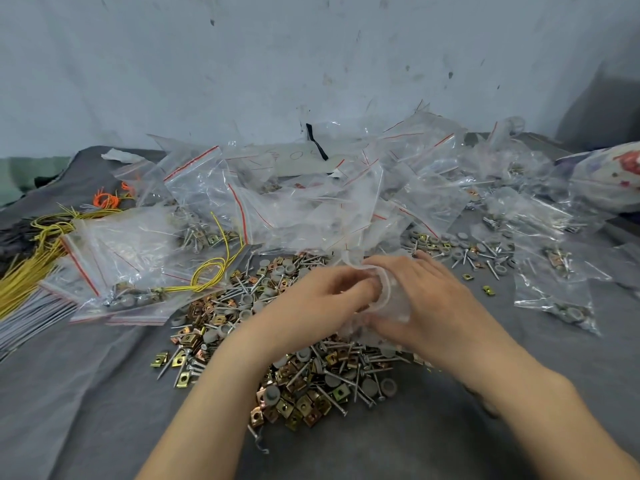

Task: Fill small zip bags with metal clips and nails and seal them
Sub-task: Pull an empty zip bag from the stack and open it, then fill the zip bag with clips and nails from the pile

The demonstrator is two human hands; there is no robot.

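Head view: the hands meet over the heap, close together. The right hand (429,292) is wrapped round a small clear bag (389,301), holding its mouth up and open so parts can drop in. The left hand (322,292) has its fingertips bunched at that mouth; blur hides whether they pinch anything.

Directly below, within easy reach, lie square brassy clips (304,407), thin steel nails (334,403) and round grey caps (272,393), spread on a soft grey cloth (86,393) over the worktop. Crinkly filled bags (138,258) with red zip strips are piled behind, beside looped yellow wire (211,271).
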